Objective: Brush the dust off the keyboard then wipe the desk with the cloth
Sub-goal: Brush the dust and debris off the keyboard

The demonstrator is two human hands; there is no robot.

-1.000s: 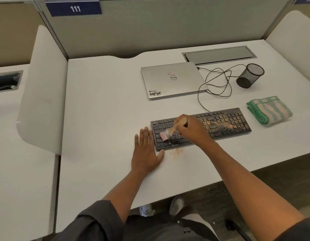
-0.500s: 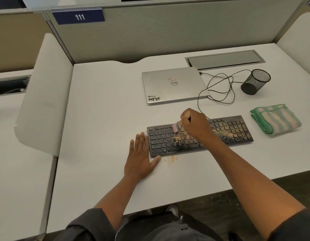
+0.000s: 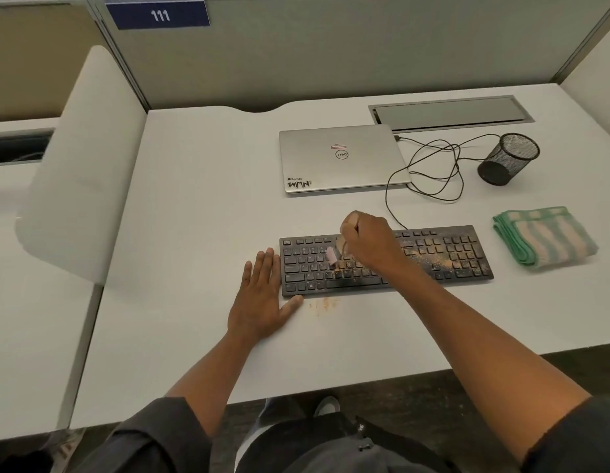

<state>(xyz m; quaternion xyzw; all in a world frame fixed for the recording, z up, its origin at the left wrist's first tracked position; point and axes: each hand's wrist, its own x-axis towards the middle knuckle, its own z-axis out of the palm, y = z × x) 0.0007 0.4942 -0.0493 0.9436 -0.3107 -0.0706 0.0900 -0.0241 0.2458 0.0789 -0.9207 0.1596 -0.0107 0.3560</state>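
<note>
Since a second ago, the brush has been carried up from the keyboard's lower-left keys to its middle rows, gripped in the curled fingers of the right hand. The left hand is kept flat on the desk, fingers straight and close together, thumb against the keyboard at centre frame. Orange dust is seen on the right-hand keys and on the desk below the keyboard, so brushing is judged unfinished; the cloth lies folded, untouched, at right.
</note>
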